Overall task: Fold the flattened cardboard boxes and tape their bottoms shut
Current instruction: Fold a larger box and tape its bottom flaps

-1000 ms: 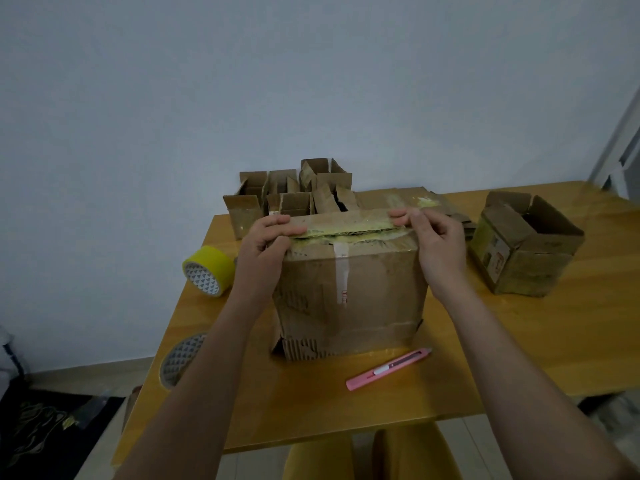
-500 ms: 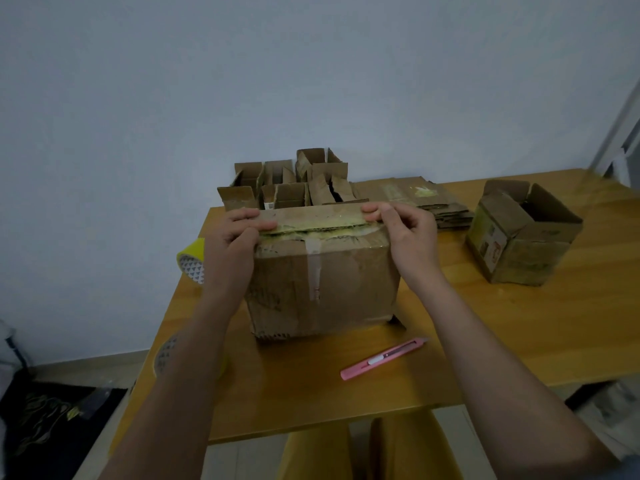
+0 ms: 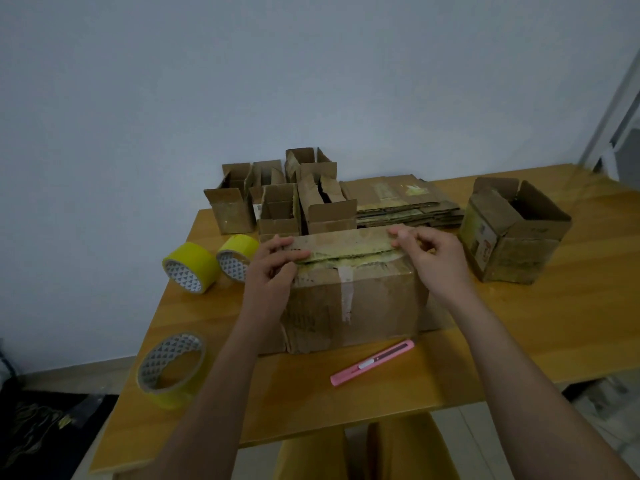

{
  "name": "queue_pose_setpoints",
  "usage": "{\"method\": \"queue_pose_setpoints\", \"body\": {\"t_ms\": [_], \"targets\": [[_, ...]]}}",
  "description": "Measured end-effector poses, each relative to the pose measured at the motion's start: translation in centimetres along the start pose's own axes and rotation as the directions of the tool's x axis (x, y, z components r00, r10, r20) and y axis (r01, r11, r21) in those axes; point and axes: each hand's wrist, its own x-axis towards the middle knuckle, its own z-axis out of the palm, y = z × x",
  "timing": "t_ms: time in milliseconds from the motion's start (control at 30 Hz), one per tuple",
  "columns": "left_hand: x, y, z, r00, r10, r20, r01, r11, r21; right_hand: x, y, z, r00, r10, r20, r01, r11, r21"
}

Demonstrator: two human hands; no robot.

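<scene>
Box (image 3: 349, 299) is sitting mid-counter; I'm pinching its top flaps shut with my left hand (image 3: 273, 268) and right hand (image 3: 433, 261). Letting go risks them springing open before taping.

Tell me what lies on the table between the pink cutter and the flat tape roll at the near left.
Only the left forearm crosses above it; the table is bare between cutter and roll, in the head view.
</scene>
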Motion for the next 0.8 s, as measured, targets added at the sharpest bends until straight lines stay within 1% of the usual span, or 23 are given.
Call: {"method": "queue_pose_setpoints", "body": {"t_ms": [33, 67, 100, 133, 200, 233, 267, 300, 333, 367, 400, 433, 467, 500, 533, 600, 667, 700, 767, 800], "targets": [[0.0, -0.1, -0.1, 1.0, 0.006, 0.006, -0.006, 1.0, 0.01, 0.3, -0.6, -0.1, 1.0, -0.001, 0.016, 0.003, 0.988, -0.155], [0.0, -0.1, -0.1, 1.0, 0.006, 0.01, -0.007, 1.0, 0.017, 0.5, -1.2, 0.0, 0.999, -0.017, 0.028, 0.026, 0.937, -0.349], [0.0, 0.0, -0.1, 1.0, -0.003, 0.013, 0.003, 1.0, 0.017, 0.4, -2.0, 0.5, 0.998, -0.045, 0.044, 0.061, 0.856, -0.513], [0.1, 0.1, 0.0, 1.0, -0.012, 0.014, 0.012, 1.0, 0.02, 0.2, -2.7, 1.2, 0.993, -0.091, 0.069, 0.114, 0.798, -0.592], [-0.1, 0.4, 0.0, 1.0, -0.006, 0.019, 0.005, 0.998, 0.056, -0.8, -3.4, 2.9, 0.975, -0.163, 0.153, 0.222, 0.781, -0.583], [-0.1, 0.5, -0.2, 0.999, 0.001, 0.048, -0.005, 0.996, 0.092, -1.2, -3.5, 3.4, 0.967, -0.172, 0.188, 0.25, 0.776, -0.579], [0.1, 0.7, -0.6, 0.995, -0.017, 0.101, 0.005, 0.993, 0.121, -1.5, -3.5, 3.6, 0.967, -0.165, 0.196, 0.25, 0.776, -0.578], [0.4, 0.8, -1.2, 0.984, -0.064, 0.164, 0.047, 0.993, 0.107, -1.4, -3.4, 3.6, 0.971, -0.144, 0.191, 0.23, 0.786, -0.574], [0.7, 0.9, -2.0, 0.972, -0.109, 0.207, 0.106, 0.994, 0.026, -1.3, -3.4, 3.5, 0.975, -0.13, 0.182, 0.213, 0.79, -0.575], [1.1, 0.9, -2.7, 0.973, -0.148, 0.177, 0.168, 0.98, -0.105, -1.2, -3.5, 3.3, 0.977, -0.109, 0.181, 0.196, 0.79, -0.581], [1.6, 0.7, -3.4, 0.976, -0.211, 0.061, 0.22, 0.947, -0.236, -1.1, -3.5, 3.3, 0.977, -0.103, 0.185, 0.194, 0.789, -0.583], [2.3, 0.2, -4.0, 0.947, -0.303, -0.102, 0.259, 0.913, -0.314, -1.1, -3.5, 3.3, 0.978, -0.1, 0.184, 0.19, 0.792, -0.58], [3.0, -0.6, -4.4, 0.891, -0.384, -0.244, 0.301, 0.899, -0.318, -1.0, -3.5, 3.3, 0.979, -0.1, 0.18, 0.188, 0.795, -0.577], [3.6, -1.6, -4.5, 0.835, -0.445, -0.323, 0.365, 0.888, -0.278, -1.1, -3.5, 3.3, 0.98, -0.098, 0.175, 0.183, 0.795, -0.578], [4.1, -2.6, -4.5, 0.8, -0.491, -0.344, 0.438, 0.871, -0.224, -1.1, -3.5, 3.3, 0.981, -0.094, 0.17, 0.177, 0.794, -0.582], [5.1, -4.2, -4.3, 0.747, -0.57, -0.342, 0.557, 0.818, -0.146, -1.0, -3.5, 3.4, 0.982, -0.091, 0.164, 0.172, 0.789, -0.591], [6.0, -5.5, -3.9, 0.702, -0.628, -0.337, 0.63, 0.767, -0.118, -0.8, -3.4, 3.4, 0.982, -0.098, 0.163, 0.176, 0.796, -0.58], [6.2, -5.9, -3.7, 0.701, -0.642, -0.31, 0.644, 0.757, -0.112, -0.8, -3.3, 3.4, 0.98, -0.108, 0.165, 0.184, 0.8, -0.571], [6.6, -6.4, -2.8, 0.718, -0.643, -0.266, 0.634, 0.762, -0.129, -0.7, -3.1, 3.4, 0.978, -0.118, 0.169, 0.194, 0.807, -0.558], [6.7, -6.6, -2.4, 0.736, -0.624, -0.262, 0.62, 0.777, -0.109, -0.7, -3.0, 3.3, 0.978, -0.117, 0.172, 0.194, 0.809, -0.554]]}}
